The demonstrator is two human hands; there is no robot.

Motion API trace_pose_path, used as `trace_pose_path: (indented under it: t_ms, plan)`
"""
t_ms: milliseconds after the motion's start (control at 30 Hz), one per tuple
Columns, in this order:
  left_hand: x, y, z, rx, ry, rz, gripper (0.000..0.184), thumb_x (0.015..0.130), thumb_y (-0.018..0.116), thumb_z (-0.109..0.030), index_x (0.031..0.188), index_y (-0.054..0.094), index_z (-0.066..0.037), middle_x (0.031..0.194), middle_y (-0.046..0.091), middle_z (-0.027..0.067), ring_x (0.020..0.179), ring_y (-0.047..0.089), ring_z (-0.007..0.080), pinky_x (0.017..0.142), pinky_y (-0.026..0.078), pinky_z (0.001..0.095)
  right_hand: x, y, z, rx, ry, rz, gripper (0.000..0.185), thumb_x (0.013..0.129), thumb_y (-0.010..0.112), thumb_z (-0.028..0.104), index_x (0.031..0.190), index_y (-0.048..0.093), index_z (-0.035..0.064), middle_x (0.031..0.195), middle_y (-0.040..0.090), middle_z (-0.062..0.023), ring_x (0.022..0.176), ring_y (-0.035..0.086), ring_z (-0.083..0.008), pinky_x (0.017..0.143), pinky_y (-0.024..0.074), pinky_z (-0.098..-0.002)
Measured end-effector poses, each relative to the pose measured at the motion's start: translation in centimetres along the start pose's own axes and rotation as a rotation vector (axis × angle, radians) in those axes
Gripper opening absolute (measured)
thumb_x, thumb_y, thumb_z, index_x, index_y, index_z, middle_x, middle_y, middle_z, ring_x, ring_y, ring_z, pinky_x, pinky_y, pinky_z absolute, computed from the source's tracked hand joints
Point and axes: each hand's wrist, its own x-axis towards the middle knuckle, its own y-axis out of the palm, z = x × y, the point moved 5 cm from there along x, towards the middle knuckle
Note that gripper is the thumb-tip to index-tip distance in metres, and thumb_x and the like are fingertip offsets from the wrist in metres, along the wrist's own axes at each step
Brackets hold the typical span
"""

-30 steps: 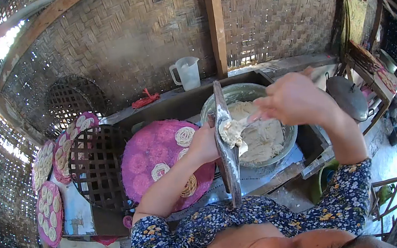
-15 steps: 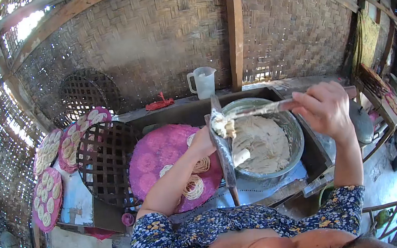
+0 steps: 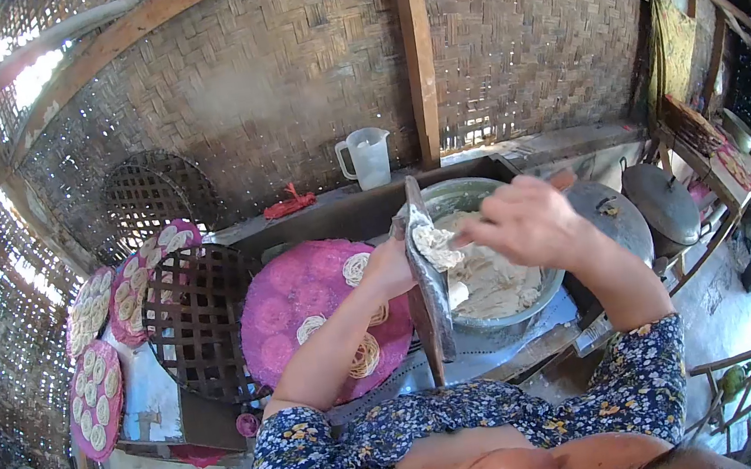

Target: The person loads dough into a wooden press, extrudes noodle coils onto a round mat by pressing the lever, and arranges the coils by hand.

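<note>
My left hand (image 3: 389, 266) is wrapped round a dark wooden press-like tool (image 3: 432, 322), which stands on edge beside the basin. A lump of sticky pale dough (image 3: 436, 247) sits in the tool's opening. My right hand (image 3: 536, 225) grips a wooden stick, its near end mostly hidden by my fingers, with the tip at the dough. Under that hand, the large basin (image 3: 551, 295) holds more soft dough (image 3: 507, 285). Left of the tool lies a round pink mat (image 3: 280, 337) with several coiled nests of dough strands (image 3: 366, 359), partly behind my left forearm.
A plastic jug (image 3: 372, 161) and a red plastic bag (image 3: 290, 203) stand by the woven wall. A dark lattice basket (image 3: 193, 325) and pink mats of pale coils (image 3: 96, 401) are at left. Lidded pots (image 3: 660, 197) stand at right.
My right hand has moved left and slightly down with the stick, close to the tool. More dough now sits in the tool's opening. The view has shifted slightly.
</note>
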Motion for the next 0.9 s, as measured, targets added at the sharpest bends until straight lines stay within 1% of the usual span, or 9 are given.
trace_pose_path:
  t_ms: [200, 267, 333, 367, 500, 567, 633, 767, 900]
  plan:
    - [1.1, -1.2, 4.2, -0.423, 0.145, -0.212, 0.039, 0.071, 0.069, -0.004, 0.108, 0.058, -0.002, 0.105, 0.061, 0.0068, 0.094, 0.058, 0.0148, 0.079, 0.047, 0.0274, -5.7, 1.7, -3.3, 0.307, 0.591, -0.061, 0.025, 0.067, 0.071, 0.031, 0.086, 0.066, 0.0158, 0.064, 0.057, -0.0018, 0.059, 0.058, -0.0183, 0.055, 0.0447, -0.0309]
    - [0.6, -1.7, 4.2, -0.216, 0.263, -0.279, 0.043, 0.069, 0.070, -0.001, 0.109, 0.057, -0.001, 0.107, 0.060, 0.0076, 0.094, 0.057, 0.0145, 0.078, 0.047, 0.0267, -8.0, 4.8, -2.0, 0.607, 0.976, 0.019, 0.026, 0.069, 0.072, 0.030, 0.088, 0.068, 0.0115, 0.067, 0.061, -0.0039, 0.060, 0.059, -0.0151, 0.057, 0.0456, -0.0271]
    - [1.6, -0.4, 5.9, -0.862, 0.153, -0.164, 0.052, 0.065, 0.070, 0.003, 0.114, 0.052, -0.002, 0.105, 0.059, 0.0062, 0.094, 0.057, 0.0149, 0.079, 0.047, 0.0277, -10.9, 8.3, -0.8, 0.845, 1.150, -0.022, 0.021, 0.074, 0.070, 0.022, 0.087, 0.067, 0.0054, 0.067, 0.061, -0.0033, 0.061, 0.056, -0.0099, 0.059, 0.0444, -0.0236]
    - [1.7, -0.2, 6.0, -1.184, 0.112, -0.103, 0.053, 0.065, 0.069, 0.004, 0.115, 0.051, -0.002, 0.105, 0.059, 0.0059, 0.093, 0.057, 0.0151, 0.079, 0.047, 0.0281, -11.2, 9.0, -0.2, 1.066, 1.173, -0.136, 0.019, 0.077, 0.065, 0.010, 0.092, 0.063, -0.0014, 0.075, 0.061, -0.0004, 0.067, 0.053, -0.0055, 0.060, 0.0427, -0.0200]
    - [1.0, 0.2, 3.4, -1.270, 0.268, -0.182, 0.053, 0.065, 0.070, 0.003, 0.113, 0.049, -0.004, 0.101, 0.058, 0.0051, 0.090, 0.057, 0.0154, 0.079, 0.049, 0.0296, -11.1, 11.3, 0.5, 1.226, 1.216, -0.209, 0.018, 0.080, 0.061, 0.008, 0.096, 0.062, -0.0004, 0.078, 0.060, -0.0008, 0.070, 0.052, -0.0052, 0.063, 0.0417, -0.0195]
    - [1.9, 3.2, 4.3, -1.916, -0.132, 0.104, 0.058, 0.064, 0.075, -0.006, 0.115, 0.048, -0.004, 0.101, 0.059, 0.0061, 0.092, 0.057, 0.0174, 0.083, 0.046, 0.0308, -9.3, 11.7, 2.0, 1.341, 1.205, -0.153, 0.019, 0.081, 0.061, 0.009, 0.097, 0.062, -0.0001, 0.079, 0.061, -0.0012, 0.071, 0.052, -0.0052, 0.063, 0.0420, -0.0196]
    - [1.3, 3.3, 3.1, -1.125, 0.268, -0.178, 0.053, 0.064, 0.076, -0.014, 0.110, 0.052, -0.004, 0.098, 0.060, 0.0061, 0.091, 0.058, 0.0177, 0.083, 0.046, 0.0311, -7.9, 11.8, 2.8, 1.395, 1.186, -0.124, 0.020, 0.081, 0.062, 0.011, 0.098, 0.062, 0.0002, 0.081, 0.061, -0.0017, 0.072, 0.052, -0.0045, 0.064, 0.0417, -0.0189]
    - [0.6, 2.4, 2.9, -0.236, 0.274, -0.187, 0.033, 0.088, 0.043, -0.020, 0.116, 0.048, -0.003, 0.110, 0.056, 0.0135, 0.099, 0.056, 0.0273, 0.088, 0.044, 0.0382, -8.3, 12.1, 2.9, 1.167, 1.151, -0.134, 0.024, 0.077, 0.068, 0.020, 0.090, 0.064, 0.0010, 0.067, 0.061, -0.0033, 0.061, 0.054, -0.0067, 0.057, 0.0429, -0.0219]
    - [0.9, 1.1, 5.7, -0.508, 0.159, -0.200, 0.034, 0.082, 0.054, -0.023, 0.112, 0.053, -0.006, 0.106, 0.060, 0.0118, 0.097, 0.058, 0.0255, 0.084, 0.045, 0.0341, -10.9, 9.7, 1.3, 0.902, 1.157, -0.020, 0.025, 0.073, 0.070, 0.023, 0.086, 0.066, 0.0013, 0.062, 0.060, -0.0054, 0.056, 0.054, -0.0080, 0.054, 0.0432, -0.0225]
